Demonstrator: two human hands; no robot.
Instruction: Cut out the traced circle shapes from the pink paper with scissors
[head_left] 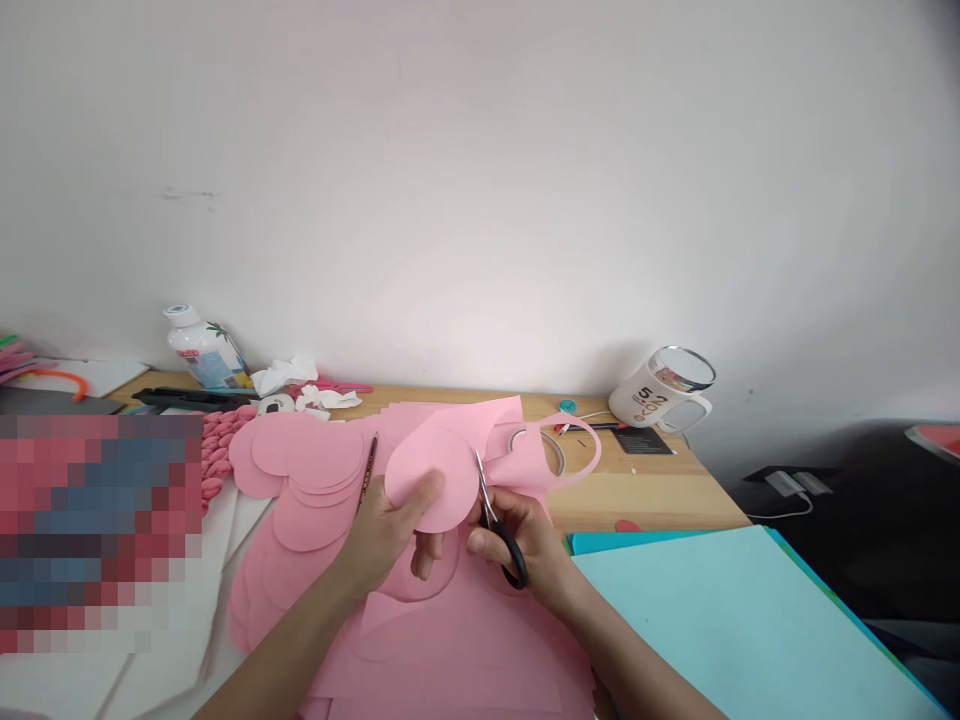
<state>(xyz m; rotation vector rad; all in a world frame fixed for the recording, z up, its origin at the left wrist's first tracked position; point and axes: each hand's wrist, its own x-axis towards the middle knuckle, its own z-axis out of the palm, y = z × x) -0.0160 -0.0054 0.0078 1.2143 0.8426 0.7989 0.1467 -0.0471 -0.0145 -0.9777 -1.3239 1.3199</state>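
Observation:
My left hand (395, 525) is closed on a pink paper circle (431, 465), thumb on top and fingers underneath. My right hand (525, 545) grips black-handled scissors (513, 555), whose blades point up along the circle's right edge. A curling pink offcut (581, 440) hangs off to the right of the blades. Below both hands lies a stack of pink paper sheets (465, 650) with faint round outlines on it. Several cut pink circles (311, 515) overlap in a pile left of my left hand. A dark pencil (369, 468) lies between that pile and the held circle.
A white mug (651, 395) stands at the back right by the wall. Light blue paper sheets (720, 610) cover the right front. A white bottle (206, 350), crumpled tissues (285, 373) and a pink braided item (221, 450) are at the left. Part of the left is pixelated.

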